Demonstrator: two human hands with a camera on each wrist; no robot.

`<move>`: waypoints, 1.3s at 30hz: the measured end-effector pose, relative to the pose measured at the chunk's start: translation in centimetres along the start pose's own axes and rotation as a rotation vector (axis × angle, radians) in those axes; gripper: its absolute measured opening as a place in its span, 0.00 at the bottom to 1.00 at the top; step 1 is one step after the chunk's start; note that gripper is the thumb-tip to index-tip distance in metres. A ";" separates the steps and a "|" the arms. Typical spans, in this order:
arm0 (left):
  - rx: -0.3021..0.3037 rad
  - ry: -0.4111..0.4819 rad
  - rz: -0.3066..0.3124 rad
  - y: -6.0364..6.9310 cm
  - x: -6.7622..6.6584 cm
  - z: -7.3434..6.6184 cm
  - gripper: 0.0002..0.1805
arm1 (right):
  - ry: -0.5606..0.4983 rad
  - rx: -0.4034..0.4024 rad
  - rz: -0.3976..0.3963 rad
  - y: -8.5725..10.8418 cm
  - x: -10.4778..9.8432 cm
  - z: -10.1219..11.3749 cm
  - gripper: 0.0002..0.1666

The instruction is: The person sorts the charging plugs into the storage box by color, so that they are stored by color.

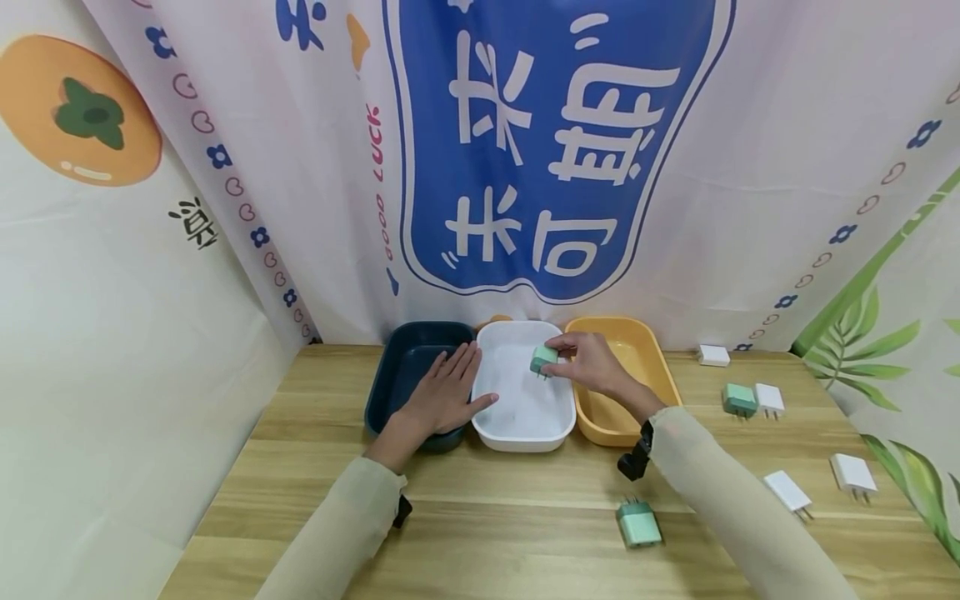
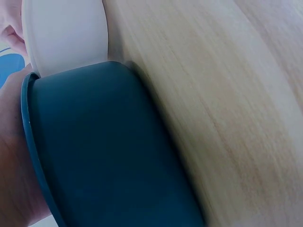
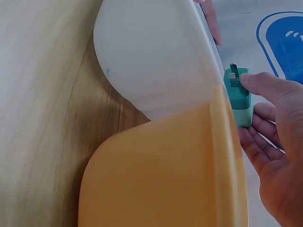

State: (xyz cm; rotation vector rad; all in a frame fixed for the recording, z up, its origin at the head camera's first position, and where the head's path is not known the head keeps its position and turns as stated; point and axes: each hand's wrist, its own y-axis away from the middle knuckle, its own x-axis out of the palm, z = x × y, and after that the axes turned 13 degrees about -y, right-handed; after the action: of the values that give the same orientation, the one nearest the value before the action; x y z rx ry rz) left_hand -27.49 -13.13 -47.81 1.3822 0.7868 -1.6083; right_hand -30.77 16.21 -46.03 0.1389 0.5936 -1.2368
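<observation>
Pinched between the thumb and fingers of my right hand (image 1: 592, 362) is a green plug charger (image 1: 543, 359), held over the white tray (image 1: 525, 444) with its metal prongs pointing down. The right wrist view shows the same charger (image 3: 237, 97) and its prongs beside the hand (image 3: 279, 123). My left hand (image 1: 442, 396) lies flat with straight fingers over the adjoining rims of the dark blue tray (image 1: 378, 392) and the white one. In the left wrist view the blue tray's side (image 2: 109, 151) hides most of that hand.
A yellow tray (image 1: 663, 367) stands right of the white one. On the wooden table (image 1: 480, 533) lie a green charger (image 1: 639, 523) in front, another green charger (image 1: 739, 399) at right, and several white chargers (image 1: 853, 473). A printed curtain (image 1: 315, 167) hangs behind the trays.
</observation>
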 end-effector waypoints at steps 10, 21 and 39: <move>0.004 0.011 0.016 -0.1 0.2 0.1 0.53 | -0.010 0.003 -0.011 -0.5 0.2 -0.3 0.24; 0.008 0.023 0.033 -0.3 0.3 0.2 0.53 | 0.017 0.045 -0.014 -0.7 0.3 -0.3 0.23; 0.014 0.025 0.028 -0.4 0.5 0.3 0.53 | 0.015 0.016 0.015 0.9 -0.6 0.6 0.20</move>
State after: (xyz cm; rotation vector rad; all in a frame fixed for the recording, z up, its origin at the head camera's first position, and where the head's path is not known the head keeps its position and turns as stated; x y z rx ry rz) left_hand -27.99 -13.30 -48.24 1.4199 0.7687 -1.5801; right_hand -29.86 16.80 -45.36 0.1661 0.5950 -1.2275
